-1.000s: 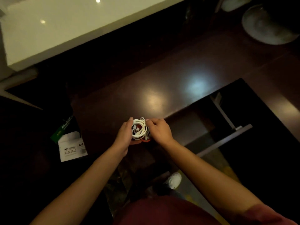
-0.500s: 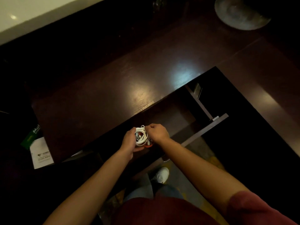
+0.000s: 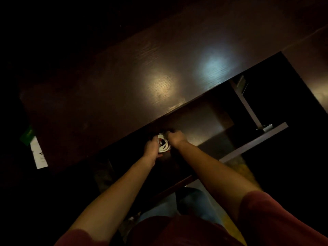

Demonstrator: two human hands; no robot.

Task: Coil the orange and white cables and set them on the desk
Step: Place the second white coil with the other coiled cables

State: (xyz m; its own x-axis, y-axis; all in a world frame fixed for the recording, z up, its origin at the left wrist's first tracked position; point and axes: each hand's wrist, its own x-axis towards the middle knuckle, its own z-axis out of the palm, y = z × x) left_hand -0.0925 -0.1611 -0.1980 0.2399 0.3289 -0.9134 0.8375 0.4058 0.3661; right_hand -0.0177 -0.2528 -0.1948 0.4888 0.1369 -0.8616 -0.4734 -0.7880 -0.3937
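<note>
Dim desk (image 3: 124,82) lies just beyond both hands; left hand (image 3: 150,148) and right hand (image 3: 175,139) seemingly grip the white coil (image 3: 163,145) below its near edge

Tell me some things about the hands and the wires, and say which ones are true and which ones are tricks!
1. Both hands hold the bundle of cables. True: the left hand and the right hand grip the coiled white cable between them.
2. The bundle lies alone on the desk top. False: it is in the hands, near the front edge of the desk.
3. The white cable is stretched out straight. False: it is wound in loops.
4. White paper with a green patch shows at the left. True.
</note>
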